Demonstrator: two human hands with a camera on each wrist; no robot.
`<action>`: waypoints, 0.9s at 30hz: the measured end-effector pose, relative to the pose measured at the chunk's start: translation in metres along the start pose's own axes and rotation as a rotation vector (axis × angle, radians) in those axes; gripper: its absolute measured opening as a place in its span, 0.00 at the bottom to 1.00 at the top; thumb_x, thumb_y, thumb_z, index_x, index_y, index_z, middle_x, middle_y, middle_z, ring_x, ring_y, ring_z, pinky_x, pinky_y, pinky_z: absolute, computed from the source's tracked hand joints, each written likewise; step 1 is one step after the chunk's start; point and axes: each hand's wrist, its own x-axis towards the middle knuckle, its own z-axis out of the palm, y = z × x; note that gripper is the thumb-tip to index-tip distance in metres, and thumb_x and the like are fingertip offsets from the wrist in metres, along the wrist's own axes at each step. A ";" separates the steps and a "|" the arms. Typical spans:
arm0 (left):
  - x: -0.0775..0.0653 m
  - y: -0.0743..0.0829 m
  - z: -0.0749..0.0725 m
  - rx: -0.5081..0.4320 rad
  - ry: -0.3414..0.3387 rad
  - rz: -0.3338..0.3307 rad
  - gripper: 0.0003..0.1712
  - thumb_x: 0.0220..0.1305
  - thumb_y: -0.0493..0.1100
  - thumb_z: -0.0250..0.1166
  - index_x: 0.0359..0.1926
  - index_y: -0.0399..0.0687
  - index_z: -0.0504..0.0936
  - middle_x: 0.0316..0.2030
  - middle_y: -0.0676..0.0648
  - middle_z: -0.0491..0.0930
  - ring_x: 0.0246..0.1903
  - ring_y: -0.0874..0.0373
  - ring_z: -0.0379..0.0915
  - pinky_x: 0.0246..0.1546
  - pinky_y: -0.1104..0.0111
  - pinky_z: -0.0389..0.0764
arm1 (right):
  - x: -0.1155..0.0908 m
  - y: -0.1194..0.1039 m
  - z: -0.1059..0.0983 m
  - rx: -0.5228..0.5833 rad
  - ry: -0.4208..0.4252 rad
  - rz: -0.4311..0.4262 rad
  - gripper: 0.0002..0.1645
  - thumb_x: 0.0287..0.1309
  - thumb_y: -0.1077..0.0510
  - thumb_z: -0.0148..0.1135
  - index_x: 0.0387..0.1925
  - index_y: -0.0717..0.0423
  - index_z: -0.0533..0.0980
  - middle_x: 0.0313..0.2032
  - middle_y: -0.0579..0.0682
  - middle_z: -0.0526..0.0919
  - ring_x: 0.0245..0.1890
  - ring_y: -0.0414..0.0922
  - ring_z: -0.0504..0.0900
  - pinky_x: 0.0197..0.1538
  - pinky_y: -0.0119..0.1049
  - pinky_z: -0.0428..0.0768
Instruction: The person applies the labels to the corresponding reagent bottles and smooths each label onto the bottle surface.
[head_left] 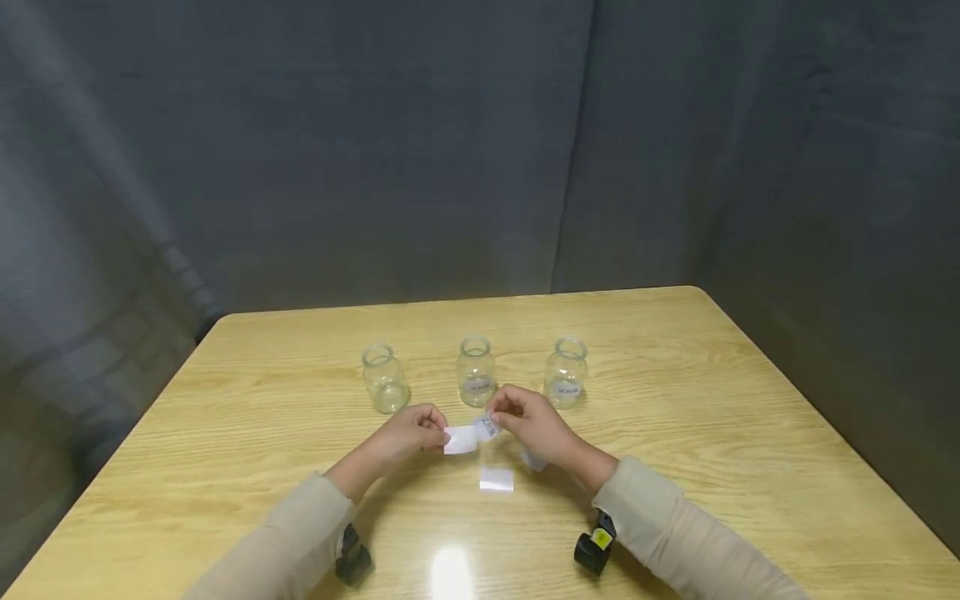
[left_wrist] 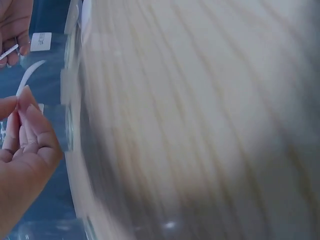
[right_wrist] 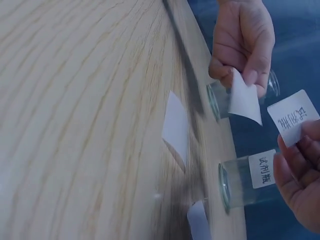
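Observation:
My left hand [head_left: 414,429] pinches a blank white slip of paper [head_left: 461,440] between thumb and fingers. A written white label [head_left: 487,426] is pinched by my right hand [head_left: 534,425], close beside the slip. In the right wrist view the label [right_wrist: 292,117] bears dark handwritten characters, and the slip [right_wrist: 245,100] curves. Behind the hands stand three clear glass jars in a row. The middle jar [head_left: 476,367] and the right jar [head_left: 564,367] carry written labels; on the left jar [head_left: 385,383] no label shows.
A white paper piece [head_left: 497,479] lies on the wooden table [head_left: 225,467] in front of the hands. Another white piece [head_left: 533,460] is partly hidden beneath the right wrist. Dark curtains [head_left: 375,150] hang behind and beside the table.

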 end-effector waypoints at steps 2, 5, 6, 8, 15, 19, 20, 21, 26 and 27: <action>-0.002 -0.003 -0.003 -0.001 -0.005 -0.024 0.07 0.47 0.29 0.57 0.29 0.34 0.69 0.20 0.50 0.68 0.23 0.60 0.65 0.28 0.71 0.71 | 0.002 0.000 0.002 0.009 -0.006 -0.003 0.04 0.53 0.69 0.52 0.33 0.63 0.71 0.29 0.51 0.74 0.30 0.43 0.71 0.33 0.33 0.74; -0.006 -0.005 -0.006 0.012 -0.003 -0.046 0.07 0.45 0.30 0.58 0.29 0.34 0.69 0.20 0.49 0.68 0.23 0.60 0.66 0.29 0.71 0.73 | 0.006 0.000 0.006 0.023 -0.011 0.002 0.06 0.51 0.71 0.52 0.34 0.64 0.71 0.28 0.52 0.73 0.28 0.42 0.70 0.30 0.38 0.75; -0.007 -0.005 -0.008 0.019 -0.004 -0.047 0.08 0.44 0.30 0.58 0.29 0.34 0.69 0.20 0.49 0.68 0.23 0.60 0.66 0.29 0.71 0.72 | 0.007 0.000 0.007 0.026 -0.011 0.005 0.07 0.51 0.72 0.52 0.34 0.64 0.71 0.28 0.52 0.74 0.28 0.42 0.70 0.30 0.39 0.75; -0.008 -0.006 -0.009 0.033 -0.007 -0.051 0.09 0.43 0.30 0.57 0.29 0.34 0.70 0.21 0.49 0.68 0.23 0.60 0.65 0.28 0.71 0.71 | 0.010 0.000 0.010 0.033 -0.016 0.004 0.09 0.50 0.73 0.51 0.36 0.65 0.71 0.27 0.52 0.74 0.27 0.42 0.70 0.30 0.38 0.76; -0.012 -0.007 -0.014 0.028 0.009 -0.051 0.12 0.46 0.33 0.58 0.34 0.33 0.70 0.26 0.46 0.71 0.28 0.56 0.67 0.31 0.68 0.73 | 0.020 -0.001 0.020 0.017 0.003 0.004 0.12 0.48 0.74 0.53 0.37 0.65 0.71 0.28 0.54 0.74 0.27 0.41 0.71 0.28 0.27 0.71; -0.012 -0.006 -0.016 0.002 0.056 -0.054 0.14 0.51 0.38 0.60 0.37 0.33 0.69 0.30 0.45 0.71 0.33 0.53 0.68 0.38 0.63 0.73 | 0.026 0.000 0.026 0.004 0.009 0.007 0.13 0.47 0.73 0.55 0.37 0.64 0.72 0.29 0.52 0.75 0.28 0.42 0.71 0.29 0.29 0.72; -0.013 -0.005 -0.016 -0.008 0.064 -0.052 0.15 0.52 0.38 0.60 0.38 0.33 0.69 0.30 0.45 0.70 0.35 0.52 0.68 0.40 0.62 0.73 | 0.027 0.000 0.028 0.002 0.007 0.005 0.13 0.47 0.73 0.55 0.37 0.64 0.72 0.29 0.51 0.75 0.28 0.42 0.71 0.30 0.29 0.72; -0.013 -0.005 -0.016 -0.017 0.074 -0.047 0.16 0.52 0.39 0.60 0.39 0.33 0.69 0.31 0.45 0.71 0.36 0.51 0.68 0.41 0.61 0.72 | 0.028 -0.001 0.029 -0.007 0.007 0.003 0.13 0.47 0.73 0.55 0.37 0.63 0.72 0.29 0.51 0.76 0.28 0.42 0.71 0.31 0.30 0.72; -0.011 -0.003 -0.015 -0.097 0.121 0.011 0.16 0.53 0.38 0.59 0.40 0.31 0.69 0.34 0.46 0.71 0.40 0.47 0.68 0.46 0.57 0.69 | 0.033 -0.003 0.035 -0.024 0.001 -0.024 0.13 0.47 0.72 0.56 0.38 0.64 0.72 0.31 0.50 0.77 0.33 0.44 0.73 0.37 0.33 0.73; -0.010 -0.003 -0.014 -0.108 0.133 0.022 0.16 0.53 0.38 0.59 0.40 0.31 0.69 0.34 0.46 0.72 0.40 0.48 0.68 0.46 0.57 0.69 | 0.034 -0.003 0.037 -0.025 -0.004 -0.035 0.13 0.47 0.72 0.56 0.38 0.64 0.71 0.31 0.51 0.77 0.33 0.44 0.74 0.37 0.33 0.73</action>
